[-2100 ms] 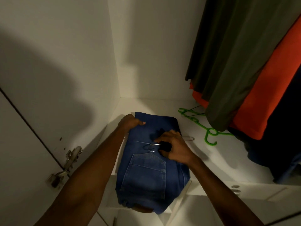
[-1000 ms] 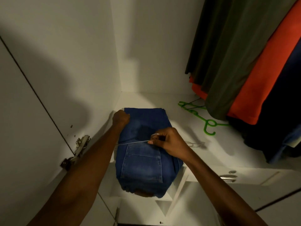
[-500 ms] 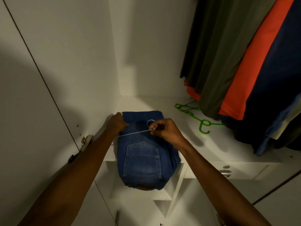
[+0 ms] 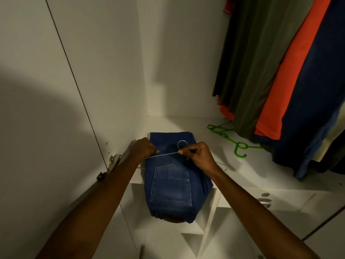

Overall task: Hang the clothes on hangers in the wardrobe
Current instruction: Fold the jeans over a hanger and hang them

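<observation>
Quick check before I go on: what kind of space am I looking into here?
Most likely the inside of a white wardrobe: clothes hang at right, a green hanger lies on the shelf, and a door hinge shows at left. Both hands hold a wire hanger over folded jeans.

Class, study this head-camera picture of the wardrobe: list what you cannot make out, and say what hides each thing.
1. Rail and hanger tops of the hanging clothes: cut off by the top edge.
2. Lower bar of the wire hanger: hidden under the jeans and right hand.
3. Left hand fingertips: tucked behind the jeans' edge.
4. Green hanger: partly covered by the clothes.
</observation>
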The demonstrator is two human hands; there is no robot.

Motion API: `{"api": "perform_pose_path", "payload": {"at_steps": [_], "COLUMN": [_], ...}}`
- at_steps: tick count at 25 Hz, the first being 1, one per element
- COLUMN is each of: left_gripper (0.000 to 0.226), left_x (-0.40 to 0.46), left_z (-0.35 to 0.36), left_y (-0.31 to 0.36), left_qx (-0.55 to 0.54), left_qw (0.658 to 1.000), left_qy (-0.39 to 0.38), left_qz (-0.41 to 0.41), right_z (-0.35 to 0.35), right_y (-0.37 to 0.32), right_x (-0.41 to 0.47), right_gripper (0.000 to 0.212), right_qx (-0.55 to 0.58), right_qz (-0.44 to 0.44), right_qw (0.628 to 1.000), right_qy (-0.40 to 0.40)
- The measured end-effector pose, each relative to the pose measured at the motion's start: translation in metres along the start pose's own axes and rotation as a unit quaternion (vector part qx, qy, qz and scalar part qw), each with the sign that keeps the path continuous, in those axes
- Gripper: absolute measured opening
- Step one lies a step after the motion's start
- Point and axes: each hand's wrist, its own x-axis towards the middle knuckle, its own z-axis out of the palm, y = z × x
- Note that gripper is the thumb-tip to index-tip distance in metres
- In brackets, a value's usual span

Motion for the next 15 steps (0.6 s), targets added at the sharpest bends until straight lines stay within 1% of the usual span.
{"api": "perform_pose_path", "payload": {"at_steps": [2,3,6,8,9,10,12,13,15], "left_gripper": [0.048,0.055,0.078,0.089,0.09,0.086,0.07,0.073,0.092], "left_x": [-0.01,-0.016,-0.035,-0.048,-0.054,-0.058,-0.069,-0.076,-0.089], "left_z": [-0.009,-0.011,-0.009,-0.001,0.0,0.001,0.0,-0.001,-0.003], "left_y": [0.015,0.02,0.024,0.02,0.017,0.013,0.006,0.002,-0.004], "left_qx": [0.004,-0.001,-0.016,-0.009,-0.007,-0.003,-0.007,-0.017,-0.034], "left_qw": [1.0,0.999,0.997,0.997,0.997,0.998,0.998,0.997,0.997], "left_qy": [0.012,0.023,0.068,0.075,0.07,0.065,0.064,0.072,0.071], "left_qz": [-0.025,-0.028,-0.02,-0.014,-0.008,-0.003,0.001,0.0,-0.01], "right_z": [0.001,-0.001,-0.014,-0.019,-0.021,-0.023,-0.029,-0.032,-0.038], "right_y": [0.0,0.002,0.002,-0.003,-0.007,-0.011,-0.017,-0.02,-0.028], "right_x": [0.006,0.01,0.02,0.024,0.026,0.026,0.03,0.032,0.035], "right_gripper": [0.008,0.007,0.012,0.012,0.011,0.011,0.01,0.009,0.008], "right_qx": [0.008,0.012,0.009,0.009,0.007,0.003,0.002,0.006,0.003], "right_qz": [0.002,0.006,0.015,0.005,-0.004,-0.016,-0.03,-0.034,-0.045], "right_qw": [1.0,1.0,0.999,0.998,0.998,0.998,0.998,0.998,0.997], "right_qy": [0.005,-0.005,-0.046,-0.057,-0.057,-0.058,-0.056,-0.057,-0.066]}}
